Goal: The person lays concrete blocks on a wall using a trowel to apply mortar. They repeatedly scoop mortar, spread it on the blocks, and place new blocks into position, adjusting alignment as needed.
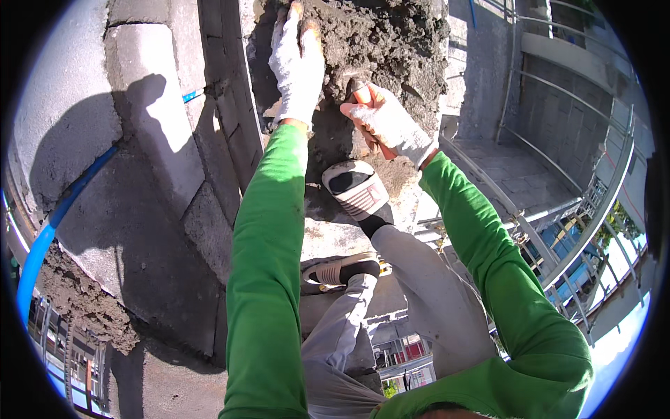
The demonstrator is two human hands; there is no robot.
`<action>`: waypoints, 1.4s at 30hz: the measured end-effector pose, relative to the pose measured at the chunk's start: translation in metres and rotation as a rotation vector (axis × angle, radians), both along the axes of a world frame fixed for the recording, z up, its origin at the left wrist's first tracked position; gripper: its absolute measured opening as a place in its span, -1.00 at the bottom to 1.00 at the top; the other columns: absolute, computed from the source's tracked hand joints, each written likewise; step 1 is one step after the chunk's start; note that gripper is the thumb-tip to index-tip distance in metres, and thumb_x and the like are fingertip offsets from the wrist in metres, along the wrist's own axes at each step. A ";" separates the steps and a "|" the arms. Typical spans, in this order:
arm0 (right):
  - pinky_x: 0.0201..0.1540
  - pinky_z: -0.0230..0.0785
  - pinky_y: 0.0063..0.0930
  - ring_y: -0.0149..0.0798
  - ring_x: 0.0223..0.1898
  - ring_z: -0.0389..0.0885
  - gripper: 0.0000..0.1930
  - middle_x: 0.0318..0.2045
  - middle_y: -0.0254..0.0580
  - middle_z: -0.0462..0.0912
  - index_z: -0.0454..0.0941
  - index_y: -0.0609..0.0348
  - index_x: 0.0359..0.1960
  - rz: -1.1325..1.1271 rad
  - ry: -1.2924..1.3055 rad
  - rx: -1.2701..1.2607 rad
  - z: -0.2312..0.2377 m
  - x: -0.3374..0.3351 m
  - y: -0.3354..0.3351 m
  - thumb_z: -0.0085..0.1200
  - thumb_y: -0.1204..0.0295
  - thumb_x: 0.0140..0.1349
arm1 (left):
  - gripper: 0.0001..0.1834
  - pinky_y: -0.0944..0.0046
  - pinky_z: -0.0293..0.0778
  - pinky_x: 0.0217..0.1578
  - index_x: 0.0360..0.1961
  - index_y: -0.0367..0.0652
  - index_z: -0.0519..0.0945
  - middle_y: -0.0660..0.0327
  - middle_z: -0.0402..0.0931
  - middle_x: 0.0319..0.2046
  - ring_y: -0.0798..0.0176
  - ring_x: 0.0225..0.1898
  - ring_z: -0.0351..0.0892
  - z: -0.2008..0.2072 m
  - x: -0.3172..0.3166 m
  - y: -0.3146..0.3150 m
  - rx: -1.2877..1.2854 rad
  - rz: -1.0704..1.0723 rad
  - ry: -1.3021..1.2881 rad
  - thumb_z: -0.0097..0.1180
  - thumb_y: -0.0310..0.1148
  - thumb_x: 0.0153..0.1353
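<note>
My left hand (296, 66), in a white glove with bare, dirty fingertips, reaches to the far edge of the view. Its fingers are stretched out beside the wet grey mortar (391, 38), over the left side of the wall top. My right hand (391, 122), gloved the same way, is closed round the handle of what looks like a trowel (354, 85). The tool's end is at the near edge of the mortar, and its blade can hardly be made out. Just below this hand is my shoe (356, 185), on the mortar-stained surface.
Large grey blocks (157, 105) lie at the left, crossed by a blue hose (42, 244). More mortar (87, 300) clings to their lower edge. At the right, metal scaffold pipes (551, 157) border a lower level. My other shoe (342, 269) stands on a narrow ledge, with a drop below.
</note>
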State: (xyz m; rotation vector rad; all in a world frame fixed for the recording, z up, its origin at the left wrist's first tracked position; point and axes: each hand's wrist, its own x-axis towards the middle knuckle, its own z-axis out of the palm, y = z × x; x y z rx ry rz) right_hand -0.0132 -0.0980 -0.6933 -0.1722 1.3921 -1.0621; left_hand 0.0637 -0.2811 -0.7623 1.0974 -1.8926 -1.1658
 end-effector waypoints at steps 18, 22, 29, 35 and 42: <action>-0.64 0.23 -0.60 -0.59 -0.65 0.25 -0.83 -0.57 -0.50 0.41 0.47 0.10 -0.12 -0.074 0.110 0.455 0.070 0.011 0.222 0.19 0.36 0.42 | -0.51 0.25 0.46 0.09 0.49 -0.18 0.30 0.13 0.46 0.29 0.23 0.11 0.51 0.011 0.141 0.055 0.611 0.550 0.145 -0.16 -0.33 0.61; -0.74 0.17 -0.54 -0.58 -0.68 0.25 -0.79 -0.58 -0.52 0.41 0.47 0.11 -0.14 -0.085 0.129 0.611 0.039 0.022 0.192 0.22 0.32 0.42 | -0.34 0.10 0.13 0.49 0.60 -0.26 0.04 -0.07 0.11 0.56 0.05 0.54 0.16 0.004 0.110 0.086 0.229 0.309 -0.130 -0.16 -0.46 0.53; -0.62 0.25 -0.49 -0.52 -0.66 0.34 -0.68 -0.62 -0.43 0.43 0.39 0.09 -0.31 0.149 0.127 0.281 0.015 -0.011 0.013 0.29 0.22 0.40 | -0.34 -0.07 0.27 0.42 0.43 -0.15 0.38 -0.23 0.30 0.41 -0.28 0.40 0.34 0.003 0.020 0.021 -0.034 -0.009 -0.114 0.25 -0.36 0.31; -0.41 0.53 -0.25 -0.05 -0.48 0.70 -0.65 -0.45 -0.14 0.68 0.48 0.25 -0.04 0.481 1.174 0.032 0.031 0.032 0.049 0.34 0.33 0.31 | -0.29 0.11 0.13 0.49 0.48 -0.45 0.22 -0.17 0.23 0.49 -0.05 0.50 0.24 0.003 0.053 0.055 0.355 0.151 0.404 0.00 -0.13 0.51; -0.45 0.44 -0.33 -0.17 -0.56 0.60 -0.70 -0.55 -0.21 0.58 0.54 0.20 -0.02 0.443 0.932 0.253 0.046 0.039 0.100 0.30 0.31 0.35 | -0.30 0.02 0.21 0.46 0.50 -0.29 0.25 -0.15 0.28 0.45 -0.12 0.47 0.28 0.001 0.047 0.070 0.019 0.157 -0.004 0.17 -0.44 0.38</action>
